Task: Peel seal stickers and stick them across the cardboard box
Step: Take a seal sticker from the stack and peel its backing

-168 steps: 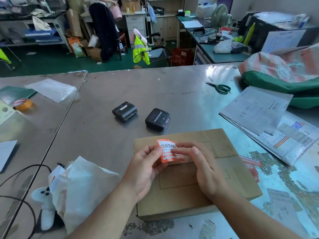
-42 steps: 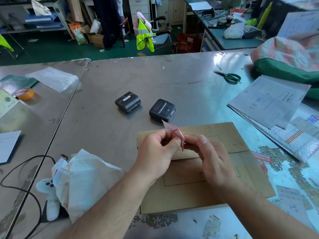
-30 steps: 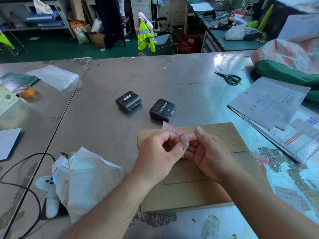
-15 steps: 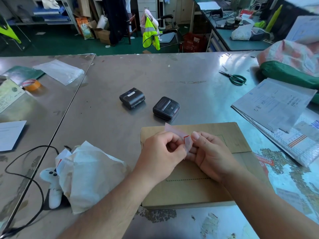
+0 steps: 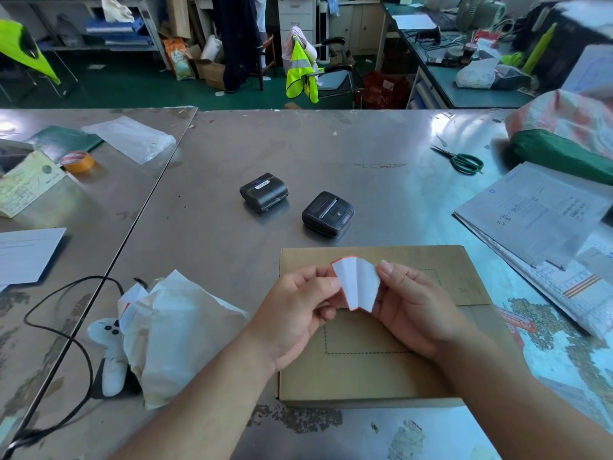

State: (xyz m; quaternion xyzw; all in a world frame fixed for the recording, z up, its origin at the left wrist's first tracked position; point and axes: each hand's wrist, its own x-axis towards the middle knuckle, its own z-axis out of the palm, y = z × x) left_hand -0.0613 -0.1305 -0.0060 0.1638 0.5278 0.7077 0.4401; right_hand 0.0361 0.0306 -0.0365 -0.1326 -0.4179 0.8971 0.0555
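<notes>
A flat brown cardboard box (image 5: 441,267) lies on the steel table in front of me, with a dashed rectangle printed on its top. Above it I hold a seal sticker (image 5: 355,283), its white back facing me and a thin orange edge showing. My left hand (image 5: 300,307) pinches its left edge. My right hand (image 5: 409,307) pinches its right edge between thumb and fingers. The sticker is creased down the middle and spread between both hands, clear of the box.
Two small black label printers (image 5: 264,195) (image 5: 327,213) sit beyond the box. A crumpled white bag (image 5: 172,333) and a black cable (image 5: 66,327) lie at left. Green scissors (image 5: 462,160) and stacked papers (image 5: 537,217) are at right, a tape roll (image 5: 78,162) far left.
The sticker was folded and held edge-on between my fingertips. It is now opened out flat between both hands with its white back toward me.
</notes>
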